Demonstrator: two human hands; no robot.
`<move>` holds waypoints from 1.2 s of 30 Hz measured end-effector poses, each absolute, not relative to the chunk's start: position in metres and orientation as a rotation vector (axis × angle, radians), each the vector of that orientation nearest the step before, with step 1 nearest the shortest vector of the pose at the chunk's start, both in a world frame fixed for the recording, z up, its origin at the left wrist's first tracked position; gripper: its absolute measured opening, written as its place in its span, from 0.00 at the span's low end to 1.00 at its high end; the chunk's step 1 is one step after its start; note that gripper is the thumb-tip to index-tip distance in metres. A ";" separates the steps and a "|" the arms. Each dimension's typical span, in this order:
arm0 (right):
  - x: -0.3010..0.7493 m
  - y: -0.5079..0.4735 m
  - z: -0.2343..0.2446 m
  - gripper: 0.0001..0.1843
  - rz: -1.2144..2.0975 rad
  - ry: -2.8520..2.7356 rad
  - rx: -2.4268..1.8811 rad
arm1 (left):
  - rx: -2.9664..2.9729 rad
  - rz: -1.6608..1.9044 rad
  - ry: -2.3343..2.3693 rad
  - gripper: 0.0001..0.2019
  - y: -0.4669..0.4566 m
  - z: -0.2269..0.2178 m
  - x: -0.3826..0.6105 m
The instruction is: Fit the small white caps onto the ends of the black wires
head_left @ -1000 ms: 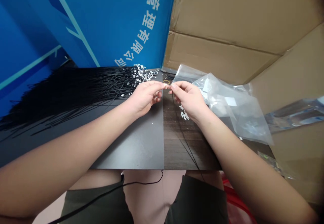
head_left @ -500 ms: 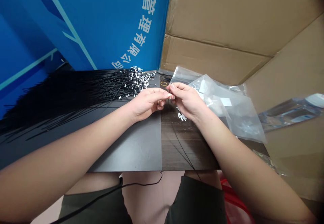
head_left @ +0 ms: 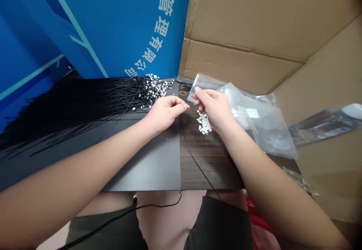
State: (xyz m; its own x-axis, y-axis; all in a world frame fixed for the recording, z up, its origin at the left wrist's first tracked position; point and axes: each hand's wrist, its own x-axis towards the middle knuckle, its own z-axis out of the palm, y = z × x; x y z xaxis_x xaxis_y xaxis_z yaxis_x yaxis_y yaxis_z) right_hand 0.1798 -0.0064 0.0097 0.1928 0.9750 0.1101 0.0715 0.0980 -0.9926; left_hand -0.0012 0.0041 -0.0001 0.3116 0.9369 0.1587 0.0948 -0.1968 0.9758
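My left hand (head_left: 165, 113) is closed in a pinch, with a small white piece (head_left: 188, 106) showing at its fingertips. Just to the right and slightly higher, my right hand (head_left: 214, 107) pinches a thin black cord (head_left: 187, 98), which runs down toward the left fingertips. A length of black cord (head_left: 199, 167) lies across the brown tabletop and over its front edge; whether it is the same cord I cannot tell. Beside my right hand is a pile of small white pieces (head_left: 204, 125), partly hidden by it.
A big bundle of black cords (head_left: 85, 99) with white-tipped ends (head_left: 155, 88) covers the left back of the table. Clear plastic bags (head_left: 266, 129) lie at right, near a clear bottle (head_left: 325, 125). A blue panel (head_left: 113, 23) and cardboard (head_left: 240, 16) stand behind.
My hands have moved apart: the right has shifted up and right, exposing more of the white pile. A black cord now shows between them, and the cord on the table has shifted.
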 end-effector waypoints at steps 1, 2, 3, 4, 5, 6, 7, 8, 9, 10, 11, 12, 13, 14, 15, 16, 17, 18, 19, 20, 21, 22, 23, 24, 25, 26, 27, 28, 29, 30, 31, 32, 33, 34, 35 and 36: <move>0.180 -0.007 0.012 0.22 1.010 -1.140 -1.270 | 1.614 1.026 0.985 0.10 0.003 0.000 -0.001; 0.181 -0.008 0.015 0.23 1.075 -1.120 -1.276 | 1.669 1.006 0.997 0.10 0.002 0.001 -0.001; 0.181 -0.008 0.017 0.23 1.148 -1.098 -1.278 | 1.724 0.985 1.014 0.11 0.001 0.001 -0.001; 0.182 -0.009 0.019 0.23 1.223 -1.075 -1.275 | 1.781 0.964 1.034 0.11 0.000 0.001 -0.001; 0.182 -0.009 0.021 0.23 1.293 -1.053 -1.267 | 1.837 0.946 1.057 0.11 -0.001 0.002 -0.001; 0.183 -0.010 0.022 0.22 1.351 -1.033 -1.256 | 1.890 0.936 1.076 0.10 -0.001 0.002 -0.001; 0.183 -0.010 0.023 0.21 1.399 -1.019 -1.239 | 1.941 0.935 1.088 0.10 -0.002 0.003 -0.001; 0.184 -0.011 0.024 0.20 1.436 -1.011 -1.220 | 1.992 0.943 1.088 0.10 -0.003 0.003 -0.001; 0.184 -0.011 0.025 0.19 1.464 -1.009 -1.204 | 2.041 0.961 1.081 0.09 -0.004 0.004 -0.001; 0.184 -0.012 0.026 0.18 1.480 -1.008 -1.193 | 2.087 0.979 1.072 0.09 -0.005 0.005 -0.001; 0.184 -0.012 0.027 0.17 1.490 -1.008 -1.186 | 2.128 0.994 1.063 0.08 -0.006 0.006 -0.001; 0.183 -0.012 0.027 0.16 1.494 -1.007 -1.184 | 2.162 1.004 1.059 0.08 -0.007 0.007 -0.001; 0.183 -0.012 0.028 0.14 1.494 -1.008 -1.188 | 2.185 1.009 1.060 0.08 -0.008 0.007 -0.001; 0.184 -0.012 0.028 0.13 1.486 -1.010 -1.197 | 2.198 1.012 1.065 0.08 -0.008 0.007 0.000; 0.184 -0.011 0.028 0.12 1.470 -1.016 -1.209 | 2.198 1.009 1.070 0.08 -0.009 0.007 0.000; 0.185 -0.011 0.029 0.11 1.441 -1.029 -1.226 | 2.177 1.004 1.067 0.08 -0.008 0.007 -0.001; 0.186 -0.010 0.029 0.11 1.404 -1.050 -1.246 | 2.133 1.000 1.047 0.08 -0.007 0.007 -0.001; 0.187 -0.010 0.030 0.11 1.363 -1.078 -1.263 | 2.064 0.993 1.009 0.08 -0.006 0.006 -0.002; 0.189 -0.010 0.031 0.11 1.324 -1.111 -1.275 | 1.971 0.985 0.956 0.08 -0.004 0.006 -0.003; 0.191 -0.010 0.032 0.11 1.297 -1.151 -1.274 | 1.859 0.972 0.895 0.08 -0.001 0.007 -0.004; 0.194 -0.010 0.033 0.12 1.286 -1.195 -1.262 | 1.743 0.950 0.837 0.08 0.002 0.007 -0.006; 0.197 -0.010 0.034 0.12 1.290 -1.239 -1.239 | 1.634 0.924 0.788 0.07 0.005 0.008 -0.007; 0.201 -0.011 0.036 0.12 1.307 -1.283 -1.209 | 1.539 0.885 0.750 0.07 0.007 0.008 -0.009; 0.204 -0.012 0.037 0.12 1.328 -1.327 -1.176 | 1.457 0.835 0.718 0.06 0.009 0.009 -0.011; 0.207 -0.013 0.038 0.11 1.352 -1.372 -1.144 | 1.389 0.779 0.684 0.06 0.011 0.010 -0.012; 0.210 -0.014 0.039 0.11 1.374 -1.416 -1.114 | 1.332 0.722 0.648 0.06 0.011 0.010 -0.013; 0.212 -0.015 0.039 0.11 1.393 -1.460 -1.088 | 1.281 0.673 0.608 0.07 0.011 0.011 -0.014; 0.214 -0.015 0.039 0.11 1.410 -1.508 -1.066 | 1.238 0.635 0.569 0.07 0.011 0.011 -0.015; 0.216 -0.016 0.039 0.12 1.423 -1.552 -1.048 | 1.205 0.612 0.535 0.07 0.010 0.011 -0.015; 0.217 -0.016 0.038 0.12 1.433 -1.590 -1.034 | 1.181 0.604 0.511 0.07 0.009 0.011 -0.015; 0.217 -0.016 0.037 0.13 1.440 -1.617 -1.022 | 1.166 0.604 0.500 0.07 0.008 0.012 -0.015; 0.217 -0.015 0.036 0.14 1.442 -1.630 -1.016 | 1.161 0.605 0.499 0.07 0.007 0.012 -0.015; 0.217 -0.015 0.035 0.15 1.441 -1.630 -1.013 | 1.165 0.611 0.506 0.06 0.006 0.012 -0.014; 0.215 -0.014 0.034 0.16 1.436 -1.615 -1.014 | 1.175 0.623 0.520 0.06 0.005 0.011 -0.013; 0.214 -0.013 0.034 0.17 1.430 -1.588 -1.019 | 1.192 0.640 0.540 0.06 0.004 0.011 -0.012; 0.212 -0.013 0.033 0.19 1.423 -1.546 -1.033 | 1.214 0.668 0.568 0.06 0.003 0.011 -0.010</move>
